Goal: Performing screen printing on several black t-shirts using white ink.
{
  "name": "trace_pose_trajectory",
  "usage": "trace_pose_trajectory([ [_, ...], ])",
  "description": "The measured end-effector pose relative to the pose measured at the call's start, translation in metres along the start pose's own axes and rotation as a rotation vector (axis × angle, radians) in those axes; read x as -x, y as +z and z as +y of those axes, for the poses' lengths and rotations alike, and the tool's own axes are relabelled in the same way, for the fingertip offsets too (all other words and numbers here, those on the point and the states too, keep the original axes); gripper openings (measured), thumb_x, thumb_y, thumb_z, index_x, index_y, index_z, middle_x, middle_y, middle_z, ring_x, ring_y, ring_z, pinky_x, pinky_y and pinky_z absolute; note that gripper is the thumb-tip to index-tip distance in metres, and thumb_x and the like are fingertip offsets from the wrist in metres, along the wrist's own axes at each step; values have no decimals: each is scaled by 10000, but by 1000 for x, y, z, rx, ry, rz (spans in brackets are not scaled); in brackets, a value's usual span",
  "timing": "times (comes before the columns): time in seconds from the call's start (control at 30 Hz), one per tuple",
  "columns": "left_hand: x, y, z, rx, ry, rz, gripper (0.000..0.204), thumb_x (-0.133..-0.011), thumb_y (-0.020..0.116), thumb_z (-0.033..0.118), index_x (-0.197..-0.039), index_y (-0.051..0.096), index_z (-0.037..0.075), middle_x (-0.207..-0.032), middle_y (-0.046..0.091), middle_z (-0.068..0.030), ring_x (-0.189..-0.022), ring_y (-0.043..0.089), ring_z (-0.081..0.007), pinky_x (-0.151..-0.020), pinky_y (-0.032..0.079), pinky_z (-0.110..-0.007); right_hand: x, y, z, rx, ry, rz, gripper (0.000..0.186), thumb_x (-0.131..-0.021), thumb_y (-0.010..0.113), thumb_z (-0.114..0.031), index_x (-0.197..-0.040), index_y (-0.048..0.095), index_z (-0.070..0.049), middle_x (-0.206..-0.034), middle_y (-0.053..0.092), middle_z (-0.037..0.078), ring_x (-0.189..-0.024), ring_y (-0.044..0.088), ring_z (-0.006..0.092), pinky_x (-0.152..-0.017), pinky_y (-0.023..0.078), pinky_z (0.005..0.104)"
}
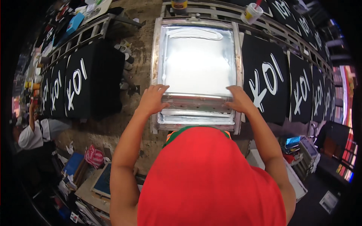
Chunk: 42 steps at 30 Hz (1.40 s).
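Observation:
A silk-screen frame (154, 64) lies lengthwise in front of me, with white ink (196, 35) spread over its mesh and a thicker streak near the far end. Across its near part sits a wide metal squeegee (197, 101). My left hand (152, 99) grips the squeegee's left end, thumb on the near side and fingers beyond. At the opposite end my right hand (239, 99) holds it the same way. The squeegee's lower edge against the mesh is hidden. More white ink shows on the strip of mesh nearest me.
Black printed shirts (266, 77) line the rack to the right, with more black shirts (77, 81) at left. A white cup (252, 13) and a dark jar (179, 5) stand beyond the frame. Red cloth (211, 180) fills the lower middle. Another person's white sleeve (32, 133) shows far left.

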<state>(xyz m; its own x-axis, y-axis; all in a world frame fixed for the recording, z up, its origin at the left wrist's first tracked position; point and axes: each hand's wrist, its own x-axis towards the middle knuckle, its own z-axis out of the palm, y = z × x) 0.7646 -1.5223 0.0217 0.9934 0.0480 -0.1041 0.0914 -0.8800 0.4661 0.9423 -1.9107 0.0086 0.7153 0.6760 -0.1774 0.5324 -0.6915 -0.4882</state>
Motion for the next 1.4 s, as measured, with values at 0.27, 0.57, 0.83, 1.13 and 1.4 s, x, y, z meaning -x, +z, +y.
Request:
trace_pose_trajectory([
  [0.27, -61, -11, -8, -317, 46, -521, 443, -741, 820, 261, -1145, 723, 106, -1186, 660, -150, -1150, 619, -366, -979, 476, -518, -51, -8, 17, 137, 12, -628, 420, -709, 766, -212, -1051, 733, 29, -1046, 698, 273, -1005, 688, 420, -896, 559, 475],
  [0.57, -255, -78, -31, -382, -75, -98, 344, -770, 646, 107, -1101, 731, 147, -962, 734, -213, -982, 693, -416, -881, 543, -519, -221, -95, 43, 266, 37, -57, 371, -742, 665, -127, -1093, 746, -36, -1058, 720, 211, -1002, 693, 411, -905, 558, 473],
  [0.83, -356, -58, -77, -479, -36, -30, 419, -778, 623, 110, -1170, 742, 199, -1047, 750, -182, -1019, 704, -377, -1038, 485, -539, -318, -96, 80, 399, 35, 116, 326, -753, 635, -115, -1057, 746, -77, -1099, 732, 153, -1059, 695, 344, -899, 528, 490],
  [1.13, -306, -46, -67, -532, -98, -172, 392, -790, 669, 183, -1174, 751, 195, -1146, 744, -126, -1156, 654, -350, -1203, 304, -587, -277, -88, 58, 367, 201, -157, 388, -736, 636, -153, -1099, 769, -126, -1089, 742, 143, -1103, 694, 327, -1047, 371, 608],
  [1.4, 12, 50, 0, -305, -15, -62, 487, -715, 722, 101, -1198, 695, 158, -1129, 695, -59, -1252, 579, -327, -1217, 250, -612, 39, 46, 7, 404, 21, 88, 396, -669, 734, -114, -1054, 642, -121, -1162, 623, 79, -1115, 579, 305, -1036, 358, 596],
])
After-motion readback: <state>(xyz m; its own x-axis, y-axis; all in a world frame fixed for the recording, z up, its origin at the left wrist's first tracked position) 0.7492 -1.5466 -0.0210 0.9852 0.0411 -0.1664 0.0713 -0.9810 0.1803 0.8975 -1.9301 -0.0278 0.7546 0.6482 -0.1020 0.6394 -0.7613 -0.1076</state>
